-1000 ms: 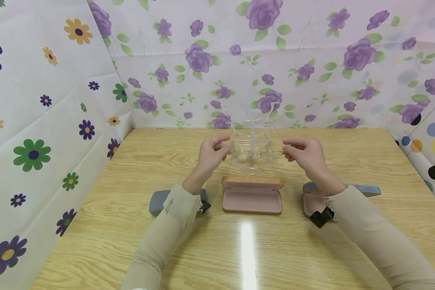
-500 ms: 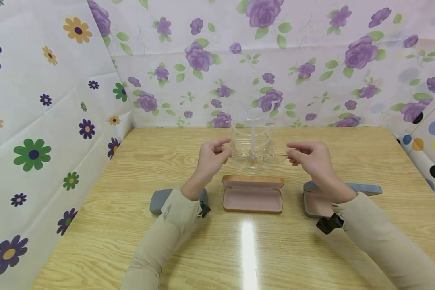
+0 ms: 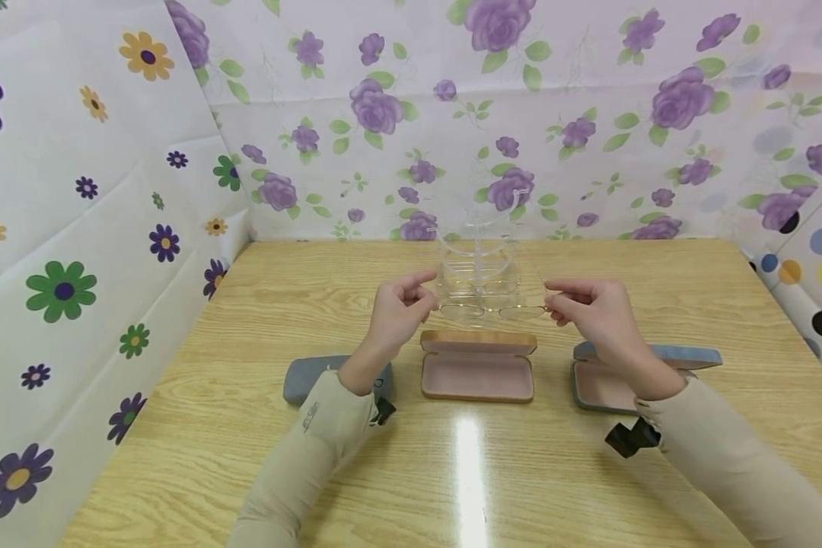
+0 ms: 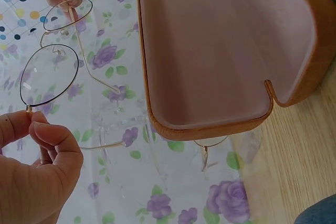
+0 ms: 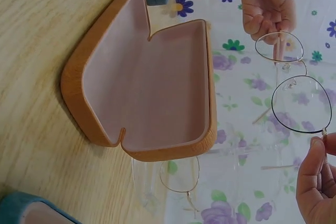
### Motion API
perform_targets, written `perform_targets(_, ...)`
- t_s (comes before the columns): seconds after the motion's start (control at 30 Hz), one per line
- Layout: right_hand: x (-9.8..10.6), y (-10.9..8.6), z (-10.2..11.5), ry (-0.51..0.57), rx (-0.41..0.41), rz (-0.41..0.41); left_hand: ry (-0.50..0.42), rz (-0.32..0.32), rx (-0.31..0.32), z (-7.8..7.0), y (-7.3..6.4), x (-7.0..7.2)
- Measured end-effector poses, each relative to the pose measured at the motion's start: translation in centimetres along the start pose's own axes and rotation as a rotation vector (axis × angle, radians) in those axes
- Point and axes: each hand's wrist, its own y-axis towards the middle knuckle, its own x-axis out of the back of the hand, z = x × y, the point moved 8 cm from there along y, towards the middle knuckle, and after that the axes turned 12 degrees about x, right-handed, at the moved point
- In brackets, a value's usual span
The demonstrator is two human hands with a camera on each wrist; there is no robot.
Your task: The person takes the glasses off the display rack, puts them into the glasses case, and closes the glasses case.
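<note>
A pair of thin wire-rimmed eyeglasses (image 3: 462,311) is held level in front of the clear display stand (image 3: 478,247). At one hinge my left hand (image 3: 399,310) pinches the frame between thumb and finger. On the other side my right hand (image 3: 592,306) pinches the opposite hinge. Both temples stretch away from me, as the left wrist view shows. Below the glasses lies a brown glasses case (image 3: 477,378), lid up, with a bare pink lining. A second pair of eyeglasses (image 5: 180,174) sits low on the stand.
A closed blue-grey glasses case (image 3: 306,378) lies under my left forearm. Another blue case (image 3: 688,356), open, is partly covered by my right wrist. Floral cloth (image 3: 377,175) hangs behind the wooden table (image 3: 411,472).
Both hands have drawn the eyeglasses toward me, away from the stand, and slightly to the right. The second pair low on the stand is now easier to see. The cases have not moved.
</note>
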Motion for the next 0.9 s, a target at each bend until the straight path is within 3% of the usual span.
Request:
perform_targets(0.33, -0.3, -1.1, 0.0, -0.026, -0.009, 0.024, 0.018, 0.000, -0.027, 0.1, -1.2, -0.1)
perform_targets(0.9, -0.3, -2.3, 0.4, -0.030, 0.036, 0.018, 0.014, -0.024, -0.011, 0.4, -2.9, 0.1)
